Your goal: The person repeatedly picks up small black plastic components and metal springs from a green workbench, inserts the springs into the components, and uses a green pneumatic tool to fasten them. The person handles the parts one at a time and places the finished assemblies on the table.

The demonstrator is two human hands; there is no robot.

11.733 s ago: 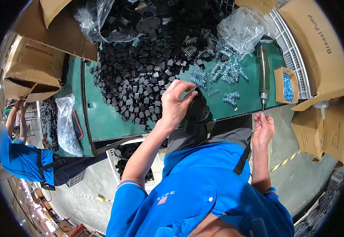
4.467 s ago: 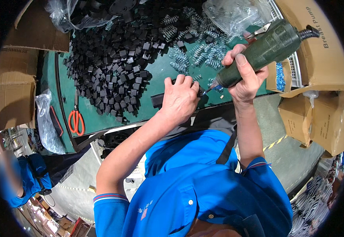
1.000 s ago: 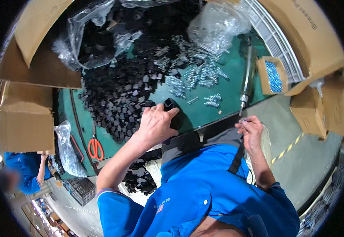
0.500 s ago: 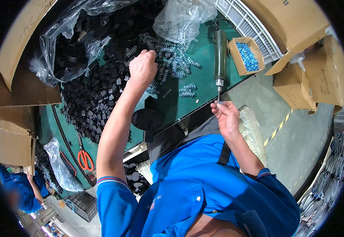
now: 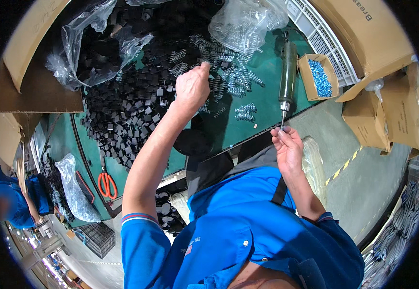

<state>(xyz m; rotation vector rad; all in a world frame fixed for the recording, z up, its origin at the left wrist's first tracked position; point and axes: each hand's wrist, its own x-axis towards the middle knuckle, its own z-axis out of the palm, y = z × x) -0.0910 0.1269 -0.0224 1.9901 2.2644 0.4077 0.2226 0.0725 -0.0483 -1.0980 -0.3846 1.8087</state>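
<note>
My left hand (image 5: pixel 192 90) is closed, back upward, over the edge of a pile of loose metal coil springs (image 5: pixel 241 79). Its fingertips are mostly hidden, so whatever they pinch cannot be made out. To its left spreads a heap of small black plastic pieces (image 5: pixel 127 113). A green power screwdriver (image 5: pixel 287 74) points toward me at the table's right side. Right at the tip of its bit, the fingers of my right hand (image 5: pixel 289 147) are pinched together; anything between them is too small to name. A round black part (image 5: pixel 192 142) sits below my left wrist.
An open cardboard box of blue screws (image 5: pixel 320 79) stands right of the screwdriver, beside a white plastic crate (image 5: pixel 332 41). Clear plastic bags (image 5: pixel 245 24) lie at the back. Orange-handled scissors (image 5: pixel 107 184) rest at the left. Another person (image 5: pixel 14 192) works at far left.
The whole view has shifted, so the table things appear further right. Both hands keep nearly the same places over the springs and at the bit tip. The other person's arm has moved.
</note>
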